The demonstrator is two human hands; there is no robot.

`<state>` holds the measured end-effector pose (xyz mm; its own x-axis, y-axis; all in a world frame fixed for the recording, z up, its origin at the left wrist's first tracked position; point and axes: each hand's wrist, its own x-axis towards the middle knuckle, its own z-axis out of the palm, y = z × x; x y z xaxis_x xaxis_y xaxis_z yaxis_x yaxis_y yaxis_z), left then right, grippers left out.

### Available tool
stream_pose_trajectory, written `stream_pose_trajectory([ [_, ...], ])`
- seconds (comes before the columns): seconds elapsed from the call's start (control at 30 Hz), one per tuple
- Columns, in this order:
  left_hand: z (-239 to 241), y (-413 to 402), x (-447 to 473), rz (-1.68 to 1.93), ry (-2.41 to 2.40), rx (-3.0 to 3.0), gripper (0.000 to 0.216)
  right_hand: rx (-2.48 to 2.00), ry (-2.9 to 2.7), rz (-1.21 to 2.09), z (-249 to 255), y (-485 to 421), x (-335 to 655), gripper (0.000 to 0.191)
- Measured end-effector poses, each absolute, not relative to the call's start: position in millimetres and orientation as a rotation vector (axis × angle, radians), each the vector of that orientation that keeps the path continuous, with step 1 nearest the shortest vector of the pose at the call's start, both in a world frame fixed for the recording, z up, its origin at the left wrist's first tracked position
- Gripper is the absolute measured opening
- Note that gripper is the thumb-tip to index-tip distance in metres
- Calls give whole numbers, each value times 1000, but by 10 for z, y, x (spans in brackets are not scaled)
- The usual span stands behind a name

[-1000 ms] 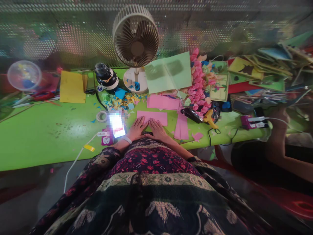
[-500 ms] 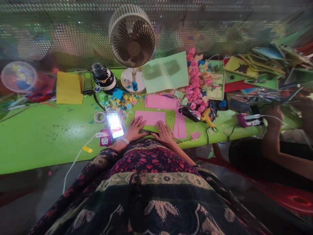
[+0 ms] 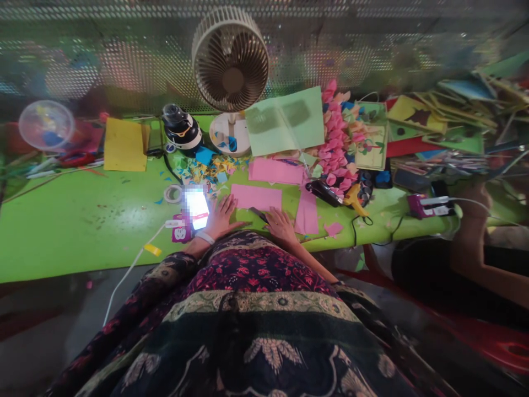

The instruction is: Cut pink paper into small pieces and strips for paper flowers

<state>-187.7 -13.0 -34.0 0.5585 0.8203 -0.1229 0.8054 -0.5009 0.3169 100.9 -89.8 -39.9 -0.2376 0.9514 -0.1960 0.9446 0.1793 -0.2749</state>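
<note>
My left hand [image 3: 222, 219] lies flat on the green table, fingers outstretched, at the left end of a pink paper strip [image 3: 257, 197]. Beside it on the left stands a lit phone [image 3: 200, 212]. My right hand [image 3: 282, 226] rests palm down with fingers extended near the strip's lower right corner. A slim dark tool [image 3: 259, 214] lies between the hands, one end meeting the right hand's thumb side; its kind is not clear. To the right of that hand are longer pink paper pieces [image 3: 307, 212] and a small pink scrap [image 3: 333, 229].
A fan [image 3: 231, 80] stands at the back beside a dark bottle [image 3: 182, 132]. Paper scraps [image 3: 209, 172], a tape roll [image 3: 173, 193], a black stapler-like tool [image 3: 324, 192] and a yellow glue gun [image 3: 356, 199] lie around. Another person's arm [image 3: 471, 231] is at the right.
The dark tool now lies at a steeper slant by my right hand, its far end raised toward the pink strip. My left hand has drawn slightly left, off the strip. The view has shifted slightly.
</note>
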Motion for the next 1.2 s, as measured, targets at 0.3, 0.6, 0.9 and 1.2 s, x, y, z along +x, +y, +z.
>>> stream_pose_trajectory([
  [0.3,-281,-134,-1598,28,1228,2550,89,-1962,-2093,619,-389,-921,1110,42],
  [0.6,-474,-106,-1315,-26,951,2601,85,-2148,-2124,253,-291,-1008,1869,41],
  [0.9,-521,-146,-1309,-32,930,2631,83,-2074,-2270,380,-368,-1165,1824,41],
  [1.2,-485,60,-1206,-15,1007,2623,88,-1928,-2253,520,-393,-810,1736,47],
])
